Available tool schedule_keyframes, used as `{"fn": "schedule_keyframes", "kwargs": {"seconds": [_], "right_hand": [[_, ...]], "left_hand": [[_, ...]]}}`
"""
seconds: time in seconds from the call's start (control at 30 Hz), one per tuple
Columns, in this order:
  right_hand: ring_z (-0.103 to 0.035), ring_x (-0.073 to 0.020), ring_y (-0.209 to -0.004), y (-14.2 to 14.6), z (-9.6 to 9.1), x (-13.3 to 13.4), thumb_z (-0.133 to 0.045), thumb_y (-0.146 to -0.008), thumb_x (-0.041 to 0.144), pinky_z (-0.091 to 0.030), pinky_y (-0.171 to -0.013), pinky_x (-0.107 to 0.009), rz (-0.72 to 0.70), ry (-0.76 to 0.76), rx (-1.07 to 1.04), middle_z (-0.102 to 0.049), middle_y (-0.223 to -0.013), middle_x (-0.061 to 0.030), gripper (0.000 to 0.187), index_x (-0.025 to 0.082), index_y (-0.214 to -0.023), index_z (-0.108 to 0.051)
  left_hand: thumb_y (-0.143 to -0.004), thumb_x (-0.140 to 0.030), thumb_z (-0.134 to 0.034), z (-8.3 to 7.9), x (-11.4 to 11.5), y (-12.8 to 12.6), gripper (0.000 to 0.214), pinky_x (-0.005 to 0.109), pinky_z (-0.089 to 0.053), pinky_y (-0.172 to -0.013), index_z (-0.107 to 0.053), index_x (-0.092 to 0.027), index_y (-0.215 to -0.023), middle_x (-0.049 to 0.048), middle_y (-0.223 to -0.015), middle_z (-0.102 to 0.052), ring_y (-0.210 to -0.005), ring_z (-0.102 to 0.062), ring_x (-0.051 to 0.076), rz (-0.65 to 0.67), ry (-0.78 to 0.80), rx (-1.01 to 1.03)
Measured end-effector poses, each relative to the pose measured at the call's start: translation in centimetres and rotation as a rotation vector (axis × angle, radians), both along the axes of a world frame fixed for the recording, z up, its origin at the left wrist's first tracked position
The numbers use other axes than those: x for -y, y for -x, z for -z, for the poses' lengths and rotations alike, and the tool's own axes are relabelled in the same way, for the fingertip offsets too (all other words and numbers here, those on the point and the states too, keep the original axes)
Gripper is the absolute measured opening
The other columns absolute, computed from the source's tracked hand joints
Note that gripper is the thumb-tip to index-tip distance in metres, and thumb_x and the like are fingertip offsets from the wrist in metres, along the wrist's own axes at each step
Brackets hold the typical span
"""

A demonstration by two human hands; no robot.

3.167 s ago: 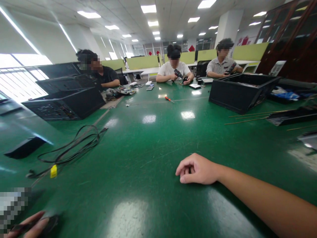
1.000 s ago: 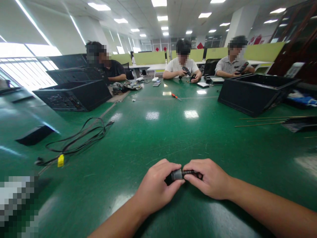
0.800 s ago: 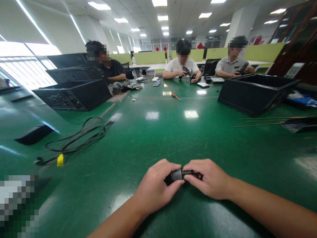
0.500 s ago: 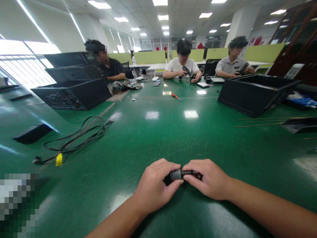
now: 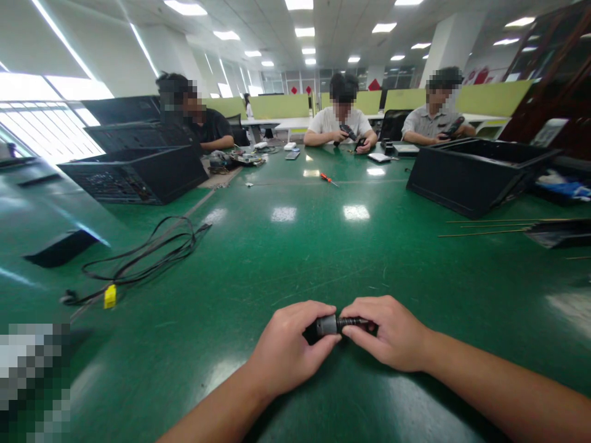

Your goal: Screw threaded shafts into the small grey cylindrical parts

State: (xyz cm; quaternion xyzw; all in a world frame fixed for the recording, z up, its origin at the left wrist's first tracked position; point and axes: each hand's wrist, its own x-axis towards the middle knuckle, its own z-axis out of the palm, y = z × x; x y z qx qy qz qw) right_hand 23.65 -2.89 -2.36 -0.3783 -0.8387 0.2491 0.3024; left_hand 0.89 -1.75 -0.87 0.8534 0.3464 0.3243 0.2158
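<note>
Both of my hands meet low in the middle of the green table (image 5: 295, 258). Between them is a small dark cylindrical part (image 5: 329, 325) with a grey metal band and a ribbed black end. My left hand (image 5: 289, 351) is closed round its left, thicker end. My right hand (image 5: 392, 333) pinches the ribbed right end with thumb and fingers. Most of the part is hidden inside the two hands, and both forearms rest low over the table.
A black cable bundle (image 5: 148, 255) with a yellow tag (image 5: 109, 296) lies at the left. Black computer cases stand at left (image 5: 133, 175) and right (image 5: 475, 172). Thin rods (image 5: 484, 231) lie at the right. A red screwdriver (image 5: 327, 179) lies far off. Three people sit at the far side.
Three seconds ago my right hand lay alone on the table and the left was at the bottom left corner. Over the last second both hands stay closed on the part, almost still.
</note>
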Motion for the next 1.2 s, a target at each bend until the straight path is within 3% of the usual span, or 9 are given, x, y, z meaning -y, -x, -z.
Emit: {"fn": "schedule_keyframes", "kwargs": {"seconds": [1.2], "right_hand": [[-0.062, -0.0157, -0.071, -0.03, -0.03, -0.19, -0.060, -0.092, 0.026, -0.044, -0.068, -0.027, 0.009, 0.005, -0.022, -0.069, -0.083, -0.0023, 0.015, 0.019, -0.101, -0.069]], "left_hand": [[-0.077, -0.019, -0.076, 0.21, -0.15, 0.19, 0.032, 0.032, -0.056, -0.081, -0.067, -0.023, -0.107, 0.0009, -0.099, -0.076, -0.089, -0.072, 0.019, -0.018, -0.011, -0.001]]}}
